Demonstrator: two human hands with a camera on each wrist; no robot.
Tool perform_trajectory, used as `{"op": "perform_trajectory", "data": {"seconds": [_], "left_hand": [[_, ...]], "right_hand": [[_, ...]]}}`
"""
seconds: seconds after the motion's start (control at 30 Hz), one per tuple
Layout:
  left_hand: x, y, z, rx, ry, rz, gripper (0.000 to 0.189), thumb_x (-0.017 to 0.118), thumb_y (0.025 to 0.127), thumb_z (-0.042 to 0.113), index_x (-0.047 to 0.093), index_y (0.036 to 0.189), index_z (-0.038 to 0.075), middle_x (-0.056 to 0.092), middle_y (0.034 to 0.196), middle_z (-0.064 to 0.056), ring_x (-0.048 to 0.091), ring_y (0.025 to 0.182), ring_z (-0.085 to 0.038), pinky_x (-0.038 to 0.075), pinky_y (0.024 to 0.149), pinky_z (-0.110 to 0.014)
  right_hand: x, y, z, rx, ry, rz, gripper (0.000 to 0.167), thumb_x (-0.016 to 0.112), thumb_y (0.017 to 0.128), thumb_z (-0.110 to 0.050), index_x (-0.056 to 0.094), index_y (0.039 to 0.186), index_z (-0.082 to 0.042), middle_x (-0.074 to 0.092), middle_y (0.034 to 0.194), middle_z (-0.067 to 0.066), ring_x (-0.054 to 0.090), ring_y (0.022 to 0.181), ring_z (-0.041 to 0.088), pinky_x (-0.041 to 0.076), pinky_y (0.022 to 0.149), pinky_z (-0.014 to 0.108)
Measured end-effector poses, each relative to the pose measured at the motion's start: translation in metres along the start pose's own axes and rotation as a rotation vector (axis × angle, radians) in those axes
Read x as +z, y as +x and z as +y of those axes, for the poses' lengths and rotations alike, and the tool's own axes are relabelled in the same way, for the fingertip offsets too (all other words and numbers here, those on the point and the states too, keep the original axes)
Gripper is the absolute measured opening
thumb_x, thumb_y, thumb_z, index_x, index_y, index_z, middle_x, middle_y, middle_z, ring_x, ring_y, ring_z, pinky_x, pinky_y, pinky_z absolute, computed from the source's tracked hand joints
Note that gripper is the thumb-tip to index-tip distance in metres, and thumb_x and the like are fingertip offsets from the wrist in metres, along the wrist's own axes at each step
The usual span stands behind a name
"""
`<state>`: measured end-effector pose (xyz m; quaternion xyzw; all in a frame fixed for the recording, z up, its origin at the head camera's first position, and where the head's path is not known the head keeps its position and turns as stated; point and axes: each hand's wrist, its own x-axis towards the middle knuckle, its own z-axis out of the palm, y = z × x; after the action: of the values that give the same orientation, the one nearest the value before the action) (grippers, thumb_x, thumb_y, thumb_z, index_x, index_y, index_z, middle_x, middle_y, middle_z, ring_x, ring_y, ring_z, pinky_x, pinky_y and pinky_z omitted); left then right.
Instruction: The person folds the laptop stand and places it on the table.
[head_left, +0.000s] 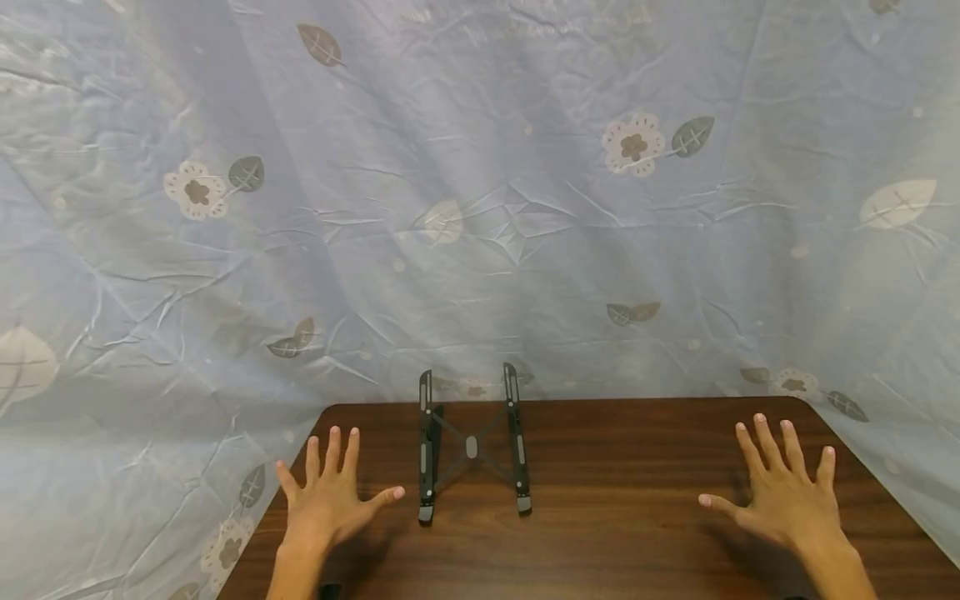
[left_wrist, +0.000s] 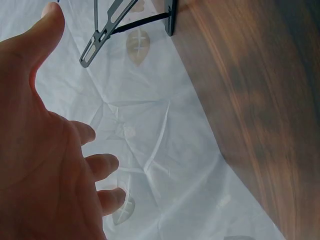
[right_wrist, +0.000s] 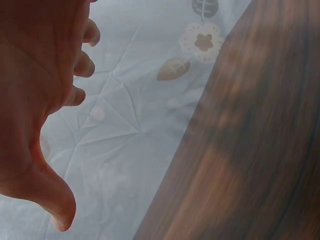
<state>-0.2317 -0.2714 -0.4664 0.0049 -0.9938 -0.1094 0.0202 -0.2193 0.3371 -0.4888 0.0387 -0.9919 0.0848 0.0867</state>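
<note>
A dark folding laptop stand [head_left: 472,447] with grey pads and crossed struts stands on the brown wooden table [head_left: 615,517], left of centre near the back. To its left, my left hand [head_left: 326,500] is held over the table with fingers spread, the thumb pointing toward the stand's near end. My right hand [head_left: 791,500] hovers over the table's right side, fingers spread too and holding nothing. In the left wrist view, part of the stand [left_wrist: 107,30] shows beyond the thumb. The right wrist view has only the hand [right_wrist: 40,100], the tabletop and cloth.
A pale blue-grey cloth [head_left: 480,275] with leaf and flower prints hangs behind the table and along both sides. The table's back edge runs right in front of it, with rounded corners. Wood surface lies between the stand and my right hand.
</note>
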Motion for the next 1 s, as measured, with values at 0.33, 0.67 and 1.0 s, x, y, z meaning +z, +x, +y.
{"op": "perform_trajectory", "data": {"seconds": [0.33,0.67,1.0], "left_hand": [[0.005,0.007,0.009,0.025,-0.027,0.007,0.127,0.058,0.087,0.089,0.007,0.173,0.009,-0.003,0.178,-0.027,-0.008,0.161,-0.06,-0.02,0.117,-0.086],[0.012,0.013,0.021,0.038,-0.06,0.023,0.123,0.063,0.09,0.082,0.005,0.173,0.012,-0.004,0.178,-0.025,-0.007,0.162,-0.058,-0.012,0.12,-0.087],[0.019,0.022,0.036,0.035,-0.039,0.072,0.123,0.061,0.089,0.084,0.007,0.173,0.012,-0.001,0.179,-0.023,-0.005,0.164,-0.055,-0.01,0.122,-0.086]], "right_hand": [[0.009,0.021,-0.039,-0.06,0.04,0.034,0.127,0.064,0.089,-0.082,-0.001,0.174,-0.013,-0.015,0.18,0.016,-0.019,0.164,0.049,-0.031,0.118,0.077],[0.009,0.04,-0.077,-0.089,0.109,0.006,0.128,0.063,0.087,-0.086,0.004,0.174,-0.011,-0.008,0.181,0.019,-0.016,0.165,0.05,-0.028,0.119,0.077],[0.021,0.056,-0.117,-0.131,0.129,0.022,0.127,0.066,0.086,-0.084,0.012,0.173,-0.009,-0.001,0.181,0.019,-0.01,0.166,0.049,-0.021,0.123,0.078]]}}
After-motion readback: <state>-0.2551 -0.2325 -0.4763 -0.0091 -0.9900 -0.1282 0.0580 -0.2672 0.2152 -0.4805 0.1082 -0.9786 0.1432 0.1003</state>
